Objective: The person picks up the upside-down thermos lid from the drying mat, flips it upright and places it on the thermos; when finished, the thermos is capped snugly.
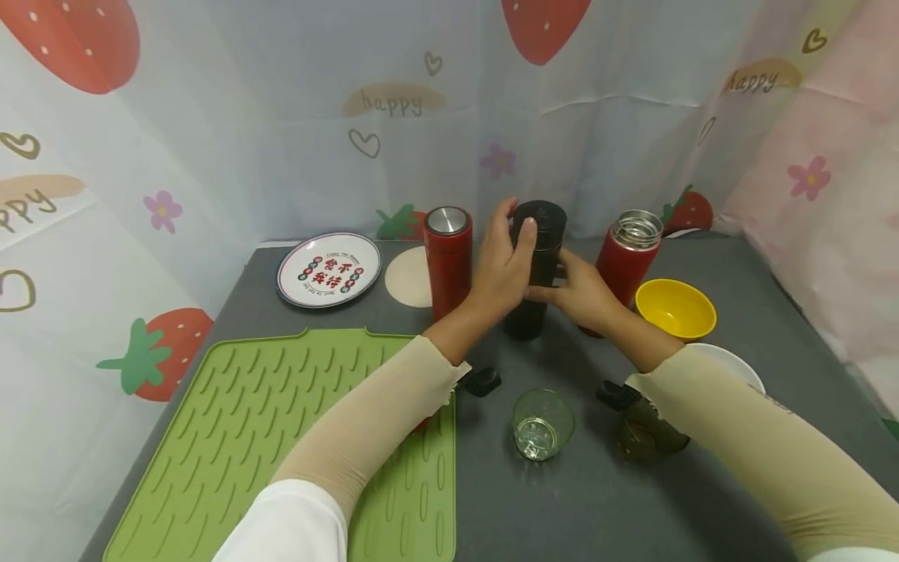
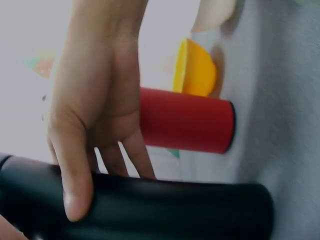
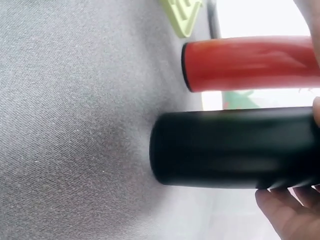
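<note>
Centre of the table (image 1: 281,304), the black flask (image 1: 535,269) is standing upright with its lid on, and both hands are closing in on it. The left hand (image 1: 500,265) is wrapping its upper body, thumb lying across the front; the left wrist view is showing that thumb pressed flat on the black wall while the other fingers (image 2: 131,155) are curling round behind. The right hand (image 1: 579,290) is coming in from the other side, fingers curled against the flask's middle; its own camera is catching only fingertips (image 3: 287,215) at the edge, so how firmly it grips I cannot tell. That right wrist view is showing the flask's base sitting flat on the grey table, something the head view is half hiding.

Just left, a capped red flask (image 1: 448,261) is standing; just right, an open red flask (image 1: 627,265), with a yellow bowl (image 1: 676,309) beside it. Nearer the person, a clear glass (image 1: 541,424) is resting beside a green mat (image 1: 232,437).
</note>
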A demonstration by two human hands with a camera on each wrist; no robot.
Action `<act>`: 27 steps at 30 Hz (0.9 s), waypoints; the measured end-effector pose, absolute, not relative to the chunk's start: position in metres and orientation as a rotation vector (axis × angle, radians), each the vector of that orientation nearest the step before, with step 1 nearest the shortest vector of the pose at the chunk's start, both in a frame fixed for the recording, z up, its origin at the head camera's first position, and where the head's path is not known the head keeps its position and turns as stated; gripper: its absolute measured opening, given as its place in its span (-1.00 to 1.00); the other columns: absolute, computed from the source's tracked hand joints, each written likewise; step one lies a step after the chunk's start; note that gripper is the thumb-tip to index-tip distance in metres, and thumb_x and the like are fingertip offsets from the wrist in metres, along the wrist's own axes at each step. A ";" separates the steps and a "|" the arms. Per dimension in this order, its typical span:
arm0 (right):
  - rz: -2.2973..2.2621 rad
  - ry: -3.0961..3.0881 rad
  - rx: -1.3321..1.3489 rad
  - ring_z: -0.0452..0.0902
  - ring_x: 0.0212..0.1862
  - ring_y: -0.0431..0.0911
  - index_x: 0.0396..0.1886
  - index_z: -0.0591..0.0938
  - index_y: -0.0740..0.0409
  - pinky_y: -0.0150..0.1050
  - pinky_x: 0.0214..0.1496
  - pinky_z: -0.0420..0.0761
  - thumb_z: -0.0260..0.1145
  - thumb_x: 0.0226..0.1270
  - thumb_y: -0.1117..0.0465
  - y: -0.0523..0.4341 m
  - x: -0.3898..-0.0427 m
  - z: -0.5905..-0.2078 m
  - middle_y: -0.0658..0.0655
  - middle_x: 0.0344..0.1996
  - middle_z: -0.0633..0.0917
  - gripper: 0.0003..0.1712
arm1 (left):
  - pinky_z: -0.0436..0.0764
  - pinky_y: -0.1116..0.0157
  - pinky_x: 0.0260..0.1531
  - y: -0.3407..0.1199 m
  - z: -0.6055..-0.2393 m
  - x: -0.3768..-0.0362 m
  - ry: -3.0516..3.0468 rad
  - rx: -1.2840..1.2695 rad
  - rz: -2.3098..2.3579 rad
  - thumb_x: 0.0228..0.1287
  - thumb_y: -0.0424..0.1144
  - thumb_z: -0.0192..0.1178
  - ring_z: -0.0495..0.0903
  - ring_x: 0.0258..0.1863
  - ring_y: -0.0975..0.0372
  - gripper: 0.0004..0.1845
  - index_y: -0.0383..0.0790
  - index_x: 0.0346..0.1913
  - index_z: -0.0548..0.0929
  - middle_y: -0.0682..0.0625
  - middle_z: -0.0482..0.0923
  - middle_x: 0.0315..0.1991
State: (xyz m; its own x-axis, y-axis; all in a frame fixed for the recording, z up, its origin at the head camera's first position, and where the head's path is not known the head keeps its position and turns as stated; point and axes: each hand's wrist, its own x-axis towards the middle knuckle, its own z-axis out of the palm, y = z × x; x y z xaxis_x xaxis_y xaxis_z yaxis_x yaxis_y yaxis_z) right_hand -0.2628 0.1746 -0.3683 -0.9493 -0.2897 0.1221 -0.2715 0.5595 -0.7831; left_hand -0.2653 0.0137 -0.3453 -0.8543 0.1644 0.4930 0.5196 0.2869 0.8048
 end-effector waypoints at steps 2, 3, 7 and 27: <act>-1.386 2.752 -0.523 0.37 0.29 0.13 0.43 0.30 0.09 0.10 0.19 0.44 0.48 0.19 0.04 0.175 -0.263 -0.368 0.17 0.31 0.43 -0.13 | 0.35 0.22 0.22 0.019 -0.342 -0.267 -2.276 -0.561 -1.604 0.37 0.17 0.09 0.38 0.19 0.20 -0.22 -0.16 0.47 0.11 -0.08 0.31 0.29; -1.384 2.755 -0.527 0.36 0.29 0.12 0.43 0.30 0.11 0.10 0.20 0.44 0.47 0.20 0.05 0.175 -0.263 -0.369 0.17 0.31 0.42 -0.14 | 0.37 0.20 0.21 0.021 -0.341 -0.268 -2.294 -0.538 -1.606 0.28 0.23 0.17 0.38 0.19 0.20 -0.13 -0.14 0.48 0.10 -0.07 0.32 0.29; -1.366 2.756 -0.523 0.35 0.30 0.13 0.45 0.26 0.14 0.09 0.21 0.43 0.45 0.23 0.04 0.175 -0.263 -0.369 0.19 0.33 0.40 -0.12 | 0.31 0.16 0.27 0.021 -0.345 -0.272 -2.306 -0.553 -1.573 0.17 0.22 0.30 0.30 0.31 0.21 0.03 -0.05 0.54 -0.04 -0.04 0.22 0.41; -1.375 2.754 -0.525 0.38 0.27 0.12 0.41 0.32 0.13 0.10 0.22 0.42 0.44 0.23 0.10 0.176 -0.261 -0.370 0.16 0.29 0.44 -0.20 | 0.42 0.20 0.16 0.023 -0.348 -0.267 -2.204 -0.530 -1.624 0.15 0.11 0.37 0.43 0.18 0.17 0.01 -0.05 0.51 -0.02 -0.07 0.25 0.35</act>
